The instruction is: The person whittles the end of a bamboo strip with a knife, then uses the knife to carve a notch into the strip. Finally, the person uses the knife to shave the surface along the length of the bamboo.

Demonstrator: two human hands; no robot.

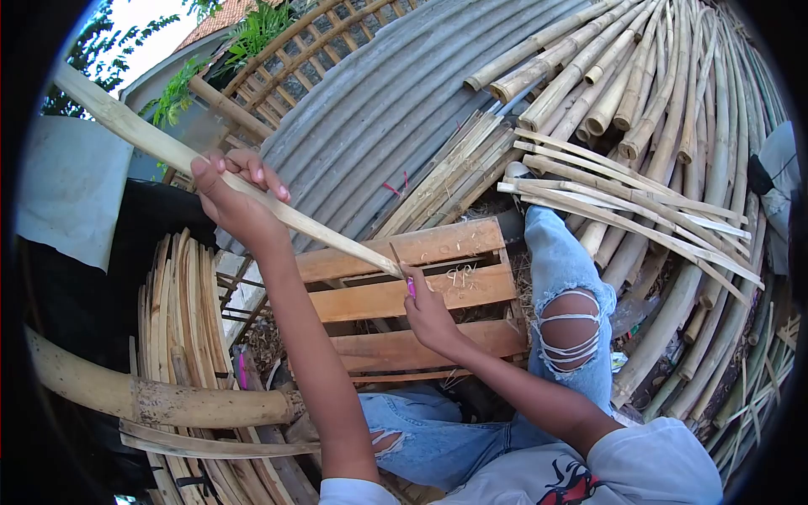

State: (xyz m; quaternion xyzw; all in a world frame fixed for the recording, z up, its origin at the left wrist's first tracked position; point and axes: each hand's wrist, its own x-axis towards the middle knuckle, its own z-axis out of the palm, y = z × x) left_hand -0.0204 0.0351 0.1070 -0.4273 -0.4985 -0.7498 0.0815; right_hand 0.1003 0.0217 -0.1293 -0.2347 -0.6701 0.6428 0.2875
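Observation:
A long pale bamboo strip [324,239] slants across the view from the upper left down to the wooden crate. My left hand [240,189] is around its upper part, thumb on one side and curled fingers on the other. Near the strip's lower end, my right hand [431,311] is closed on a knife [411,286] with a pink handle. Its thin dark blade lies against the strip, though most of the handle is hidden in my fingers. Below that end is the slatted wooden crate [404,305], with pale shavings [461,276] on its slats.
Bundled split bamboo strips [181,311] stand at left, beside a thick bamboo pole [210,406]. Corrugated sheeting [370,109] lies ahead. Many bamboo poles [640,93] are piled at right, with loose split strips [631,198] across them by my knee. Another person's sleeve or clothing [781,185] shows at the right edge.

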